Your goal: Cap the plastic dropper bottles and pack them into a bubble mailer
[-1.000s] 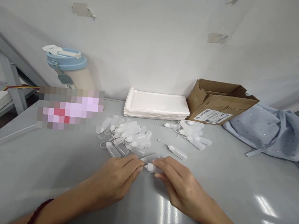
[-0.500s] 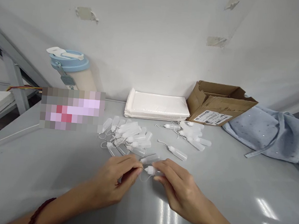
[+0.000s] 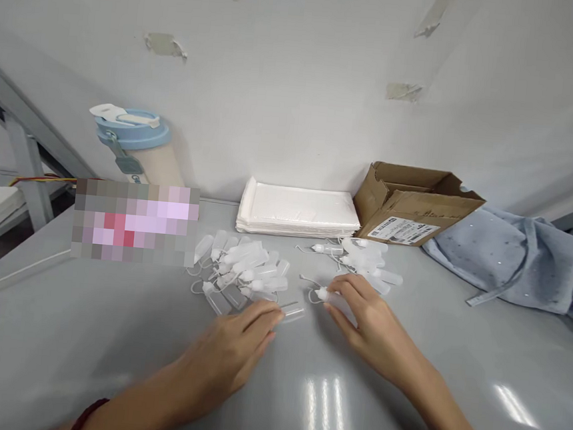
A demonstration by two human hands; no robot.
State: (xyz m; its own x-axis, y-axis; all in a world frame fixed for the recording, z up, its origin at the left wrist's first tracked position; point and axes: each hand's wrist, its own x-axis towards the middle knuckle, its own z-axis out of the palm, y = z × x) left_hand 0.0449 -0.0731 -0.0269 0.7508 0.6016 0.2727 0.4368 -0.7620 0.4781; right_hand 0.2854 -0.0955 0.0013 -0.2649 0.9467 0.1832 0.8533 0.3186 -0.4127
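My right hand [image 3: 365,315] is closed around a small translucent dropper bottle [image 3: 338,302], its white nozzle pointing left and a thin tethered cap looping beside it. A thin strap with a small tip also shows just left of that nozzle. My left hand [image 3: 239,348] has its fingertips closed over the nozzle end of another dropper bottle [image 3: 294,311], which lies on the table; its cap is hidden by the fingers. Just beyond the left hand lies a pile of similar bottles [image 3: 247,258]. A smaller group of bottles [image 3: 363,255] lies beyond the right hand.
A stack of white padded envelopes [image 3: 302,206] lies against the wall, with an open cardboard box [image 3: 417,206] to its right. Blue-grey cloth [image 3: 518,262] drapes at the right. At the left stand a blue-lidded tumbler [image 3: 137,135] and a blurred-out item [image 3: 135,222] on the grey table [image 3: 270,401].
My right hand has carried its bottle right and away from me, toward the right group. My left hand has let go of that bottle's cap and closed on the bottle lying nearby.
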